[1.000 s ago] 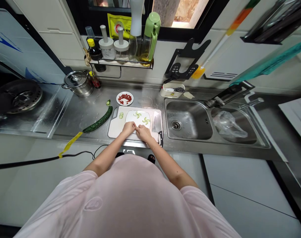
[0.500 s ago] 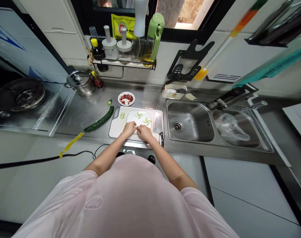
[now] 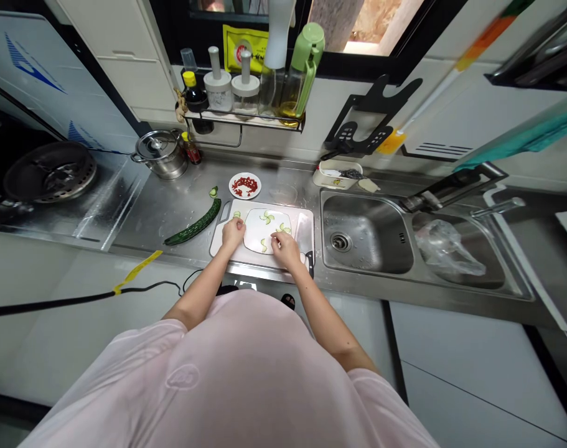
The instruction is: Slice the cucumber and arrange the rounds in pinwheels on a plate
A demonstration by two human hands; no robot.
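A white squarish plate (image 3: 254, 231) lies on the pale cutting board (image 3: 221, 244). Thin cucumber slices (image 3: 267, 217) form pinwheels on the plate, and a separate cucumber slice (image 3: 263, 246) lies near its front. My left hand (image 3: 233, 233) is at the plate's left edge, fingers curled together, just below a few slices at the board's upper left; what it holds, if anything, is hidden. Over the plate's right side, my right hand (image 3: 285, 248) has its fingertips pinched together; any small thing between them cannot be made out. A knife (image 3: 304, 229) lies along the board's right side.
Left of the board lies a cucumber (image 3: 195, 225) with a cut end piece behind it. A small plate (image 3: 234, 185) of chopped red pieces stands behind the board. The sink (image 3: 365, 249) is right; a lidded pot (image 3: 164, 158) stands back left.
My hands have moved apart: the left went left toward the slices on the board, the right a little right. A cucumber slice now shows at the plate's front. The view has shifted slightly.
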